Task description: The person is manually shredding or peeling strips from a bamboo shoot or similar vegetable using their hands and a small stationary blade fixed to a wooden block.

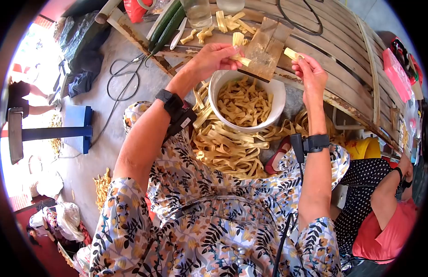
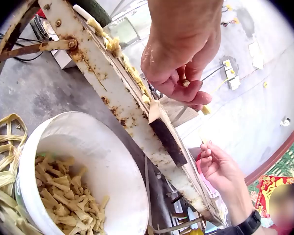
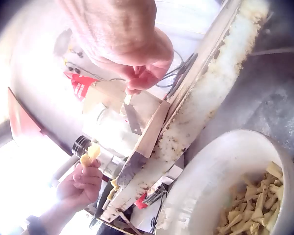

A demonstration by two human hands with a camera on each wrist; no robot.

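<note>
My left hand (image 1: 209, 60) pinches a pale yellow, folded strip (image 1: 242, 60) just left of a worn wooden board (image 1: 265, 48). On the board's other side, my right hand (image 1: 311, 76) holds a short pale yellow strip (image 1: 291, 53) between thumb and fingers. That piece (image 3: 128, 99) pokes out below the fingertips in the right wrist view, and the left hand's knotted-looking strip (image 3: 91, 152) shows there too. Below both hands stands a white bucket (image 1: 214, 99) with many short, flared yellow pieces (image 1: 245, 102) inside.
Long yellow strips (image 1: 230, 150) lie heaped around the bucket. The slatted bench (image 1: 334, 60) has rusty edges and bears knotted pieces (image 1: 230, 21), cucumbers (image 1: 168, 27), a white-handled tool (image 1: 178, 34) and a water container (image 1: 197, 13). A person in a dotted garment (image 1: 362, 198) sits at right.
</note>
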